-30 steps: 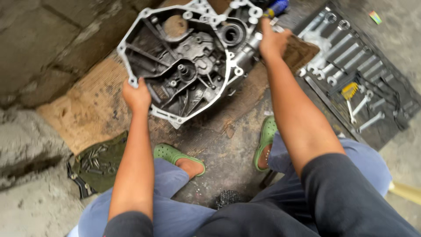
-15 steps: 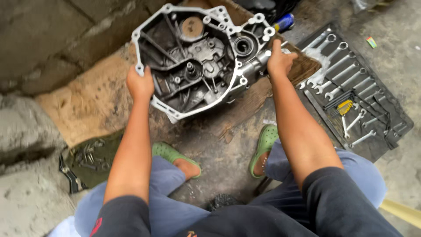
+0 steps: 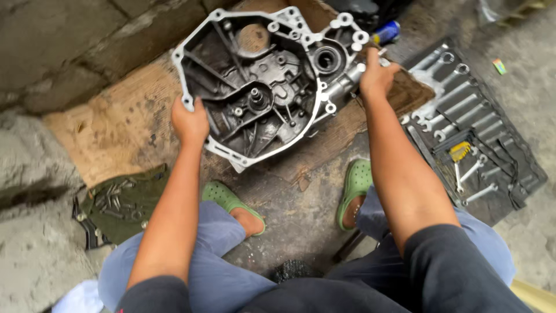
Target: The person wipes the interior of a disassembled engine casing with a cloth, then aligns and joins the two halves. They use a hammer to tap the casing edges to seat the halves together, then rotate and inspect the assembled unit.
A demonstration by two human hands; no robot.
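Gearbox housing, lying on cardboard on the floor, is clenched at its rim by the left hand and apparently gripped at its shaft end by the right hand.

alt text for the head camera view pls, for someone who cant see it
Seen from above, a person's left hand and right hand grip opposite edges of a grimy metal gearbox housing over a stained wooden board. A roll of wrenches lies open to the right, a green pouch of bolts to the left, green clogs below.
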